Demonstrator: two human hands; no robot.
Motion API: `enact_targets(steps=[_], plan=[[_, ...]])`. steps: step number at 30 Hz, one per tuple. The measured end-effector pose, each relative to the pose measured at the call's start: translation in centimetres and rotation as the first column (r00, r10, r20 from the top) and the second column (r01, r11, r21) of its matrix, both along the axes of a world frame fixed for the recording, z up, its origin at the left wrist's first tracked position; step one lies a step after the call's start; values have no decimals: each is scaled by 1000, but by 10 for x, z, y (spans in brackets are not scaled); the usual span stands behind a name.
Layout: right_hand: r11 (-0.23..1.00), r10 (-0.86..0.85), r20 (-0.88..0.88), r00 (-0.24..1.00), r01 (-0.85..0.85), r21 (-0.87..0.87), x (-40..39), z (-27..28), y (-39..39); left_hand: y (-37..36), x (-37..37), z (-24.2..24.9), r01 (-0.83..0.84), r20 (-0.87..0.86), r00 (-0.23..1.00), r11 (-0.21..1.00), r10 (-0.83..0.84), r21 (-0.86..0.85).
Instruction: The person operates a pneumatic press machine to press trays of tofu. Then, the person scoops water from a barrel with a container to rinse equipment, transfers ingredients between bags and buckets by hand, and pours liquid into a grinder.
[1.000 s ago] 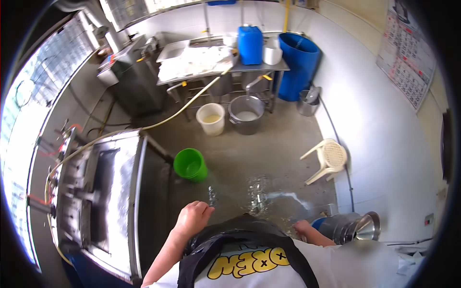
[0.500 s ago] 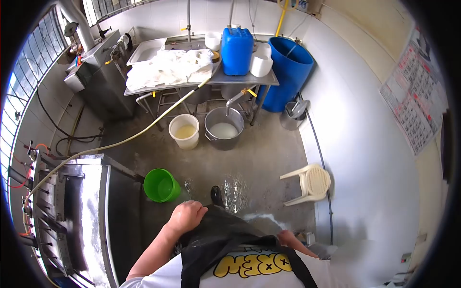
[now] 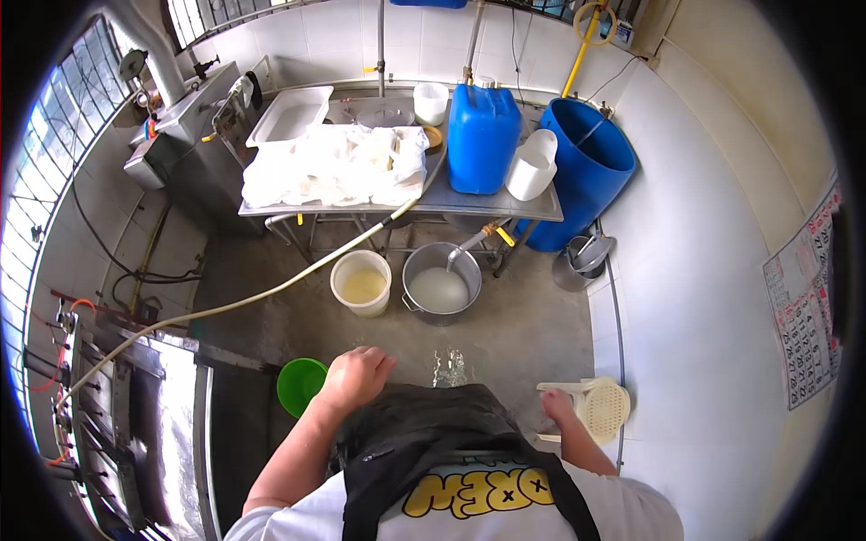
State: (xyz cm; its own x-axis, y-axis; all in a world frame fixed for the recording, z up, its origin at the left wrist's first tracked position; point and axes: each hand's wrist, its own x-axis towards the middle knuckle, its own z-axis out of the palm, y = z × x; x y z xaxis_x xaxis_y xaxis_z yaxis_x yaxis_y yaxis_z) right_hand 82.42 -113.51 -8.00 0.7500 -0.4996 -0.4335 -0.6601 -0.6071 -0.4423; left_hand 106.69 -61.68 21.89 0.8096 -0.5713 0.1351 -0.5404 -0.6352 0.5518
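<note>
My left hand (image 3: 359,377) hangs in front of the black apron (image 3: 433,419), its fingers curled in and nothing visible in them. Close by it on the floor is a green bucket (image 3: 299,386), partly covered by my forearm in this view. My right hand (image 3: 557,406) is out to the side, loosely closed, with no object showing in it. It overlaps a cream plastic stool (image 3: 604,410) in the view; contact cannot be made out. Ahead on the floor, a metal pot (image 3: 442,307) with whitish liquid stands beside a white bucket (image 3: 361,302) of yellowish liquid.
A metal table (image 3: 469,206) bears white cloth (image 3: 334,167), a blue jerrycan (image 3: 484,140) and white containers. A pale hose (image 3: 271,293) crosses from the table to the left-hand equipment. A blue barrel (image 3: 577,203) stands at the back right. Water (image 3: 448,368) wets the floor.
I have moved forward, so the table, pot and buckets look nearer. My right hand has come up and forward from beside my body, over the stool in view. The left hand stays curled.
</note>
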Motion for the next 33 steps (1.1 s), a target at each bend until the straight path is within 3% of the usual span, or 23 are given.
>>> enact_targets(steps=[1, 4, 6, 9, 11, 13, 14, 15, 16, 17, 18, 19, 21, 23, 28, 29, 33], plan=[[998, 64, 123, 990, -60, -36, 29, 11, 4, -3, 4, -1, -50, 1, 999, 999, 50, -10], [995, 93, 74, 993, -95, 11, 103, 10, 3, -5, 5, -6, -186, -14, 982, 982, 186, 20], [958, 278, 32, 960, -279, 66, 163, 15, 2, -1, -2, -10, -342, -8, 939, 937, 344, 66], [907, 415, 3, 910, -414, 72, 268, 38, -6, -2, -24, 1, -528, -31, 843, 836, 537, 148], [903, 423, 228, 877, -429, -22, 351, 46, -23, -9, -39, 10, -618, -35, 776, 770, 630, 160], [927, 375, 386, 843, -353, -130, 433, 95, -39, -18, -55, 18, -688, -50, 703, 697, 709, 202], [856, 505, 418, 755, -376, -356, 463, 150, -41, -24, -64, 23, -726, -49, 663, 657, 747, 204], [795, 526, 492, 693, -197, -573, 505, 135, -61, -32, -71, 27, -753, -49, 632, 628, 773, 194], [735, 586, 546, 598, -108, -670, 545, 137, -85, -38, -81, 28, -781, -49, 599, 597, 799, 182], [839, 446, 507, 737, -148, -523, 560, 193, -76, -45, -91, 27, -817, -48, 549, 548, 835, 178], [845, 419, 546, 726, -91, -527, 583, 205, -78, -50, -102, 24, -839, -50, 515, 515, 856, 177], [851, 389, 583, 713, -35, -525, 607, 208, -92, -56, -115, 21, -858, -53, 481, 482, 875, 176], [889, 316, 476, 821, -82, -450, 650, 183, -121, -63, -141, 9, -887, -60, 422, 426, 905, 181], [861, 387, 263, 884, -245, -446, 662, 167, -132, -72, -164, 6, -908, -67, 372, 378, 926, 180], [851, 390, 357, 849, -185, -491, 620, 163, -90, -79, -207, 2, -927, -109, 288, 306, 951, 217], [838, 413, 287, 864, -238, -490, 609, 167, -81, -79, -214, 1, -937, -110, 260, 278, 959, 213], [796, 539, 345, 769, -330, -507, 537, 162, -30, -69, -241, -9, -944, -108, 263, 279, 959, 179]])
